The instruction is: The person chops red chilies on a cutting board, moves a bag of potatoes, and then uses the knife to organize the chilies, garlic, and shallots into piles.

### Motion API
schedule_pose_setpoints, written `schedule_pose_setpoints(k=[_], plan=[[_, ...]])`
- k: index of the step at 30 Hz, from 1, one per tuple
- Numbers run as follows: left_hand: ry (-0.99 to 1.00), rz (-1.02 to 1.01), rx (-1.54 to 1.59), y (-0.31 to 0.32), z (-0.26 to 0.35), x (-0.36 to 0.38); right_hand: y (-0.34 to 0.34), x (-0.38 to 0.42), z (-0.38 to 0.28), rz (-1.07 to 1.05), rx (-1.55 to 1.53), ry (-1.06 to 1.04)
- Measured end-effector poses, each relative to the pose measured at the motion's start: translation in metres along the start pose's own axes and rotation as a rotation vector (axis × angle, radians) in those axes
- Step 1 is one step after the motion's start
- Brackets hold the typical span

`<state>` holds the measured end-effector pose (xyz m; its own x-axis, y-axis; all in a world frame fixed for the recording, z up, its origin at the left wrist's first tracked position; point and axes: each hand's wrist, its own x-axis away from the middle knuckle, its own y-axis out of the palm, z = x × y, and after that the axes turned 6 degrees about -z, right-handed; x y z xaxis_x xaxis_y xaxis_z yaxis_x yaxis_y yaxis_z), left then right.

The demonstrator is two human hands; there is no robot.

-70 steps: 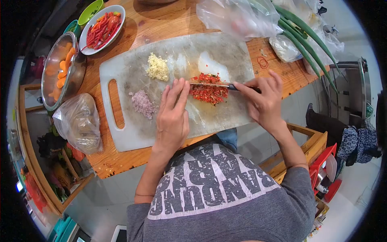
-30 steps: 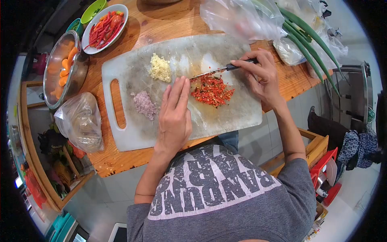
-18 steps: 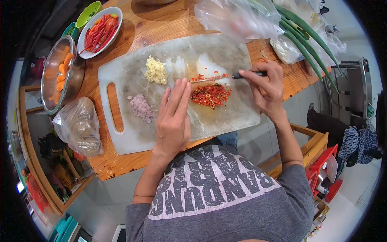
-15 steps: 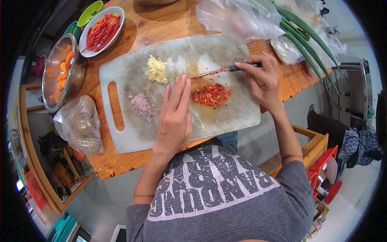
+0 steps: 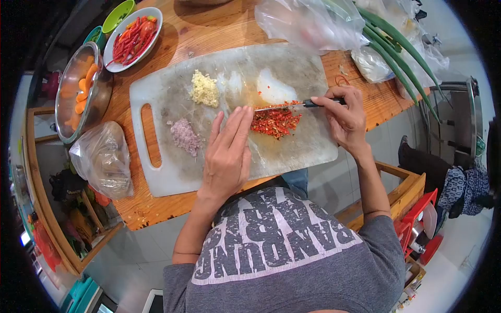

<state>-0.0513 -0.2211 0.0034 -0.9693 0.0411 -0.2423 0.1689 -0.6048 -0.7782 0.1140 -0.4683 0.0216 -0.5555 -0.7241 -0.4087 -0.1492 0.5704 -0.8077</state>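
Note:
My right hand (image 5: 344, 117) is closed round the black handle of a knife (image 5: 279, 106), whose blade lies at the upper edge of the chopped red chilli (image 5: 275, 123). Fingers stretched out, my left hand (image 5: 228, 148) is beside the chilli with its fingertips near the blade's tip. Both hands are over a worn white cutting board (image 5: 172, 177). To the left of my left hand are a pile of minced pale yellow bits (image 5: 205, 88) and a pile of chopped purple-pink bits (image 5: 185, 136).
Left are a glass bowl of carrots (image 5: 68, 99), a white bowl of red chillies (image 5: 136, 41), a green bowl (image 5: 118, 16) and a plastic bag (image 5: 107, 159). Plastic bags (image 5: 308, 26) and green onion stalks (image 5: 402, 47) lie at upper right. A wooden stool-like frame (image 5: 407, 198) stands below right.
My right hand and the knife have moved down towards me, and the blade has come from above the chilli pile onto its upper edge. My left hand has barely shifted.

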Motion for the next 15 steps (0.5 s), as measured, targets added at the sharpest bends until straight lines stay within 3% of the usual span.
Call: schedule_pose_setpoints(k=[15], plan=[[0.017,0.026,-0.006,0.007,-0.001,-0.015,0.001,-0.002,0.003,0.018,-0.009,0.040]])
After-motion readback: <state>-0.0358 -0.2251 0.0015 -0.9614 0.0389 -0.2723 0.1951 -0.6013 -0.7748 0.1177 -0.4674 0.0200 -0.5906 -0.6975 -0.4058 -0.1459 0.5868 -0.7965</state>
